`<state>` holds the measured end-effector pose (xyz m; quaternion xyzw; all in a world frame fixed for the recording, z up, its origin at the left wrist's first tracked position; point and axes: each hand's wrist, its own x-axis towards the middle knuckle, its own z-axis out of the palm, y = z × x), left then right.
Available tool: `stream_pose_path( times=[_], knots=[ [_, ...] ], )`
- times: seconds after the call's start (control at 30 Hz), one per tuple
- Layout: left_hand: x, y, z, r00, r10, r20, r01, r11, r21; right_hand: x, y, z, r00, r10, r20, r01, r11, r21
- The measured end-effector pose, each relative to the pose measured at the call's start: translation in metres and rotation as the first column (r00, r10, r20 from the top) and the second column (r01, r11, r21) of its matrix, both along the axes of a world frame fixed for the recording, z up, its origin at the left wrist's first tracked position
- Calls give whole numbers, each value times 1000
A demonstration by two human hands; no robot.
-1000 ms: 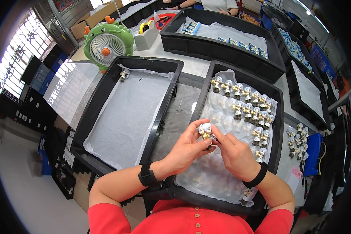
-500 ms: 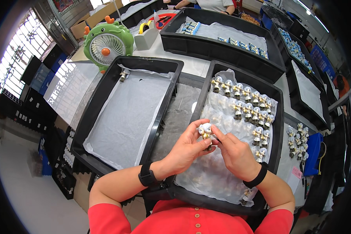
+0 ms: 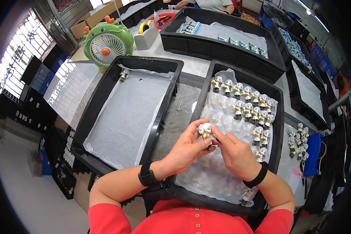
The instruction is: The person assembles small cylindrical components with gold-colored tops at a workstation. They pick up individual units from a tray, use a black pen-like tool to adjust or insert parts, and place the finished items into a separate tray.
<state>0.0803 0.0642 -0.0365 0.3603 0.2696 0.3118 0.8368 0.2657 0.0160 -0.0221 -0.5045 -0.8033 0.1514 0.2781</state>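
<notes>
Above a black tray, a person's left hand [image 3: 186,145] is gripping a small white-and-gold figurine [image 3: 205,130], thumb and fingers closing around its body and keeping it upright. The right hand [image 3: 237,155] is pinching a thin dark object [image 3: 216,139] against the figurine's side; what the object is, the fingers are hiding. Dark bands are circling both wrists, and the person is wearing a red top with buttons [image 3: 197,219] down the front.

Beneath the hands, the right tray [image 3: 245,78] is holding similar figurines in rows along its far and right sides, on a pale liner [image 3: 218,111], with one more lying in the near right corner. To the left, a second black tray [image 3: 156,64] is holding a lone figurine [image 3: 124,75] in its far left corner.

Beyond that tray, a green animal-shaped fan [image 3: 123,37] is standing beside a tape dispenser [image 3: 146,38]. Behind the right tray, another black tray [image 3: 218,48] is carrying blue pieces [image 3: 243,45]. At far right, more figurines [image 3: 298,139] are clustering near a blue bin [image 3: 312,155], while a person in grey [image 3: 214,4] is sitting or standing across the table.
</notes>
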Motion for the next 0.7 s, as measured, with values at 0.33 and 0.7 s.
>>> stream_pose_path(
  times=[0.33, 0.7],
  knots=[
    [0, 0, -1, 1000, 2, 6, -2, 1000, -3, 0, 0, -1, 1000, 3, 8, -3, 1000, 3],
    [0, 0, -2, 1000, 6, 14, -6, 1000, 2, 0, 0, -1, 1000, 1, 10, -1, 1000, -5]
  ],
)
